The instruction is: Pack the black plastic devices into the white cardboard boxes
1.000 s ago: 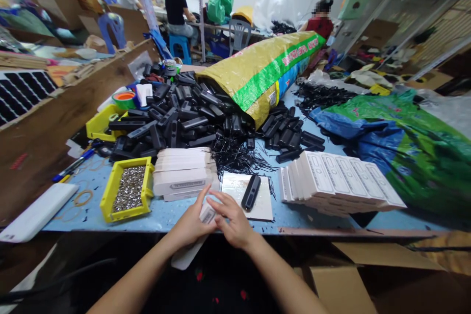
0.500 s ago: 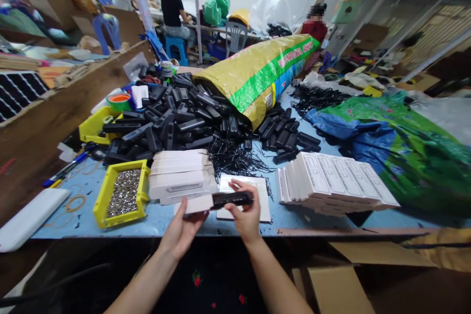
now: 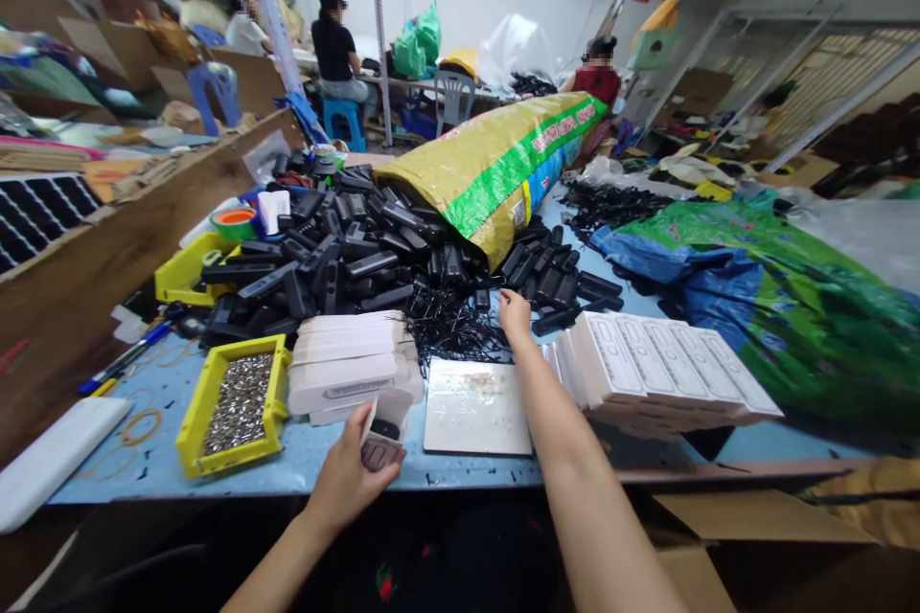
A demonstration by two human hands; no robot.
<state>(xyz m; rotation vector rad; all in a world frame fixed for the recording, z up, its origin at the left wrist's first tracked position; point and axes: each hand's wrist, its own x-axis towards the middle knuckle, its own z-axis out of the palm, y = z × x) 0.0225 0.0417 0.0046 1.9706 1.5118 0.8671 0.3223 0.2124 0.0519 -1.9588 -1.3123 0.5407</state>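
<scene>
My left hand (image 3: 359, 467) grips a small white box (image 3: 388, 417) with its end flaps up and a black item inside. My right hand (image 3: 515, 314) is stretched out past the white tile (image 3: 476, 407), fingers pinched on a thin black strip, beside a tangle of thin black strips (image 3: 456, 330). Behind lies a heap of black devices (image 3: 337, 249). A stack of flat white boxes (image 3: 349, 364) sits left of the tile, and stacked printed boxes (image 3: 647, 359) stand to its right.
A yellow bin of small metal parts (image 3: 241, 402) stands at the left, near a white block (image 3: 64, 460). A yellow-green sack (image 3: 495, 168) lies across the table. Green and blue sheeting (image 3: 791, 278) covers the right. Three people sit far behind.
The black device went from between my hands into the box, which my left hand now holds tilted up. My right hand moved away from it, forward to the black strips. The view shifted slightly.
</scene>
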